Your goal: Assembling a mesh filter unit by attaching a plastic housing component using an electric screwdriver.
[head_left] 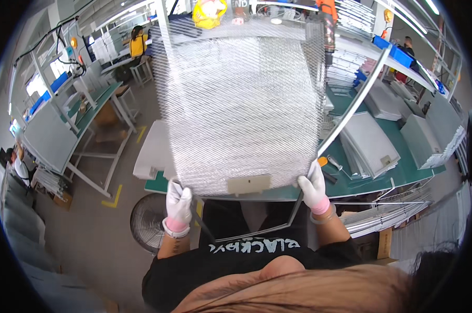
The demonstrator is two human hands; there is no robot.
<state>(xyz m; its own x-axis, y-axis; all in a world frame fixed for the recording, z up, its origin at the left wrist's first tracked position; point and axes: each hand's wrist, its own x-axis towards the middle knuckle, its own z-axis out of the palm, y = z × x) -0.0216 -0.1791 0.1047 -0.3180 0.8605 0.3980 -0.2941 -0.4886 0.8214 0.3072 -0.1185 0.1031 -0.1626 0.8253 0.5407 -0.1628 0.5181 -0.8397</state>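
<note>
A large silver metal mesh panel (241,109) is held up in front of me, its near edge toward my body. A small beige plate (249,183) with a dark spot sits at the middle of that edge. My left hand (179,203), in a white glove with a pink cuff, is closed on the near left corner. On the near right corner, my right hand (313,187), gloved alike, grips with its thumb along the edge. Below the panel, a thin grey bar frame (254,233) runs between my hands; whether they also hold it cannot be told.
The green workbench (351,189) bears stacked white panels (369,143) and an orange-handled tool (323,161) at the right. A slanting white post (356,107) rises beside the mesh. A round fan (148,221) stands on the floor at left. People work at farther benches.
</note>
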